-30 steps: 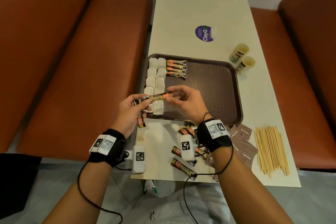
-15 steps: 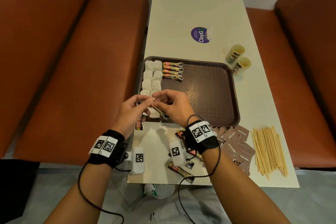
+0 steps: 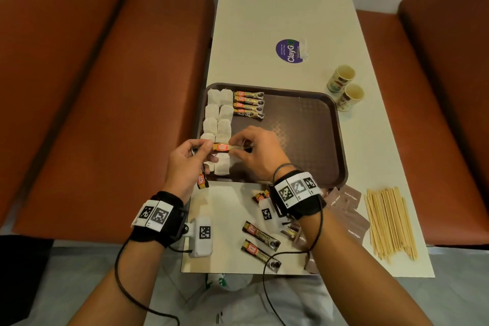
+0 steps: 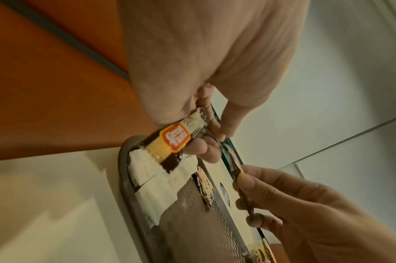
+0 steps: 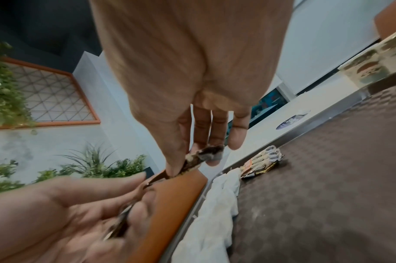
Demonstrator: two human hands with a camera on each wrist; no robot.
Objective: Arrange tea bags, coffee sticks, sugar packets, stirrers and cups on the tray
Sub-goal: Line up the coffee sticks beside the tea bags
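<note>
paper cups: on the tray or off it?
Off. Both paper cups stand upright on the table, beside the tray past its far right corner; neither hand is near them.

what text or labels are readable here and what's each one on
"ClayG" – on the round purple sticker on the table; its small print is too small to read.
"GRANULES" – on the loose coffee stick near the table's front edge.
Orange logo on the coffee stick in the left hand: too blurred to read.
Brown sugar packets: print too small.
Wrist bands: black-and-white square codes, no words.
</note>
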